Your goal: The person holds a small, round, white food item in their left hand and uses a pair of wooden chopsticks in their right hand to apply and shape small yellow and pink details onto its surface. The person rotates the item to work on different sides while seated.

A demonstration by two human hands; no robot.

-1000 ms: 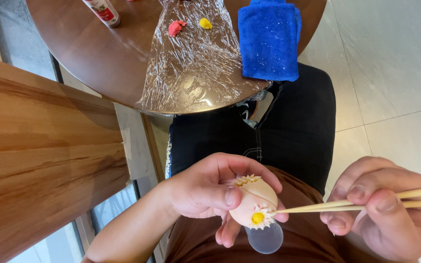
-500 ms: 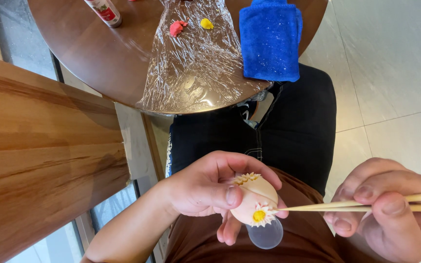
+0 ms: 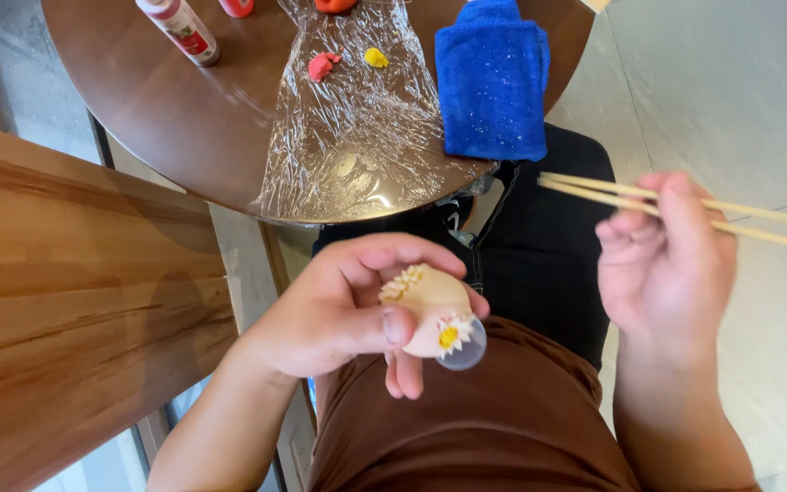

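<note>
Item: our left hand (image 3: 339, 319) grasps the flowered dough ball (image 3: 430, 314) over our lap, off the counter (image 3: 157, 118). Right hand (image 3: 667, 260) clenches chopsticks (image 3: 594, 187). We should brace wrists, touching petals lightly.

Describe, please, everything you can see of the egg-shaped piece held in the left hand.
The egg-shaped piece is pale peach and smooth, seemingly soft clay. Two small daisy-like flowers sit on it: one with white petals and a yellow centre near its lower end, another cream-coloured at the upper edge. It lies tilted in the left hand, thumb pressed on its front and fingers curled behind. A small clear round piece sits under its lower end. The chopsticks are apart from it.
</note>
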